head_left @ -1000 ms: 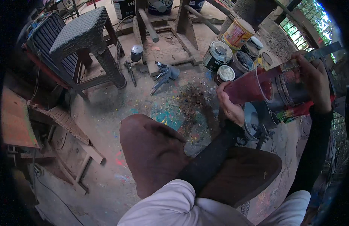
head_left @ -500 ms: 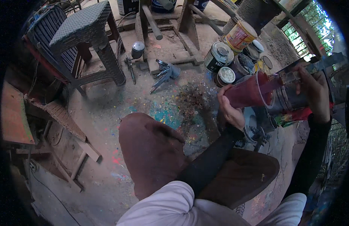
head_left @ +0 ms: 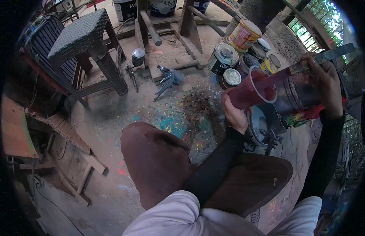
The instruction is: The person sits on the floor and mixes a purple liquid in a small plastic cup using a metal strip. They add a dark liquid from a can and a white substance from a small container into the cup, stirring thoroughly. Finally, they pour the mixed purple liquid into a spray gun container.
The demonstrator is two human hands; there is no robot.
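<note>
Compared with the earlier frames, the tapered, translucent plastic cup [head_left: 242, 94] is standing more upright right of centre, its round rim now facing the upper right instead of mostly rightward. Its walls are looking dull red, with wet-looking red colour showing inside the mouth. The left hand [head_left: 234, 113] is curling around the cup's lower side, fingers wrapped against it. At the upper right, the right hand [head_left: 326, 80] is pinching a long, flat, red-coated stick [head_left: 275, 78], whose lower end is slanting into the cup's mouth. A round, grey-rimmed bucket with a pale inside [head_left: 258, 118] is sitting below the cup in the frame, and a small white-topped round can [head_left: 232, 77] is standing just above-left.
</note>
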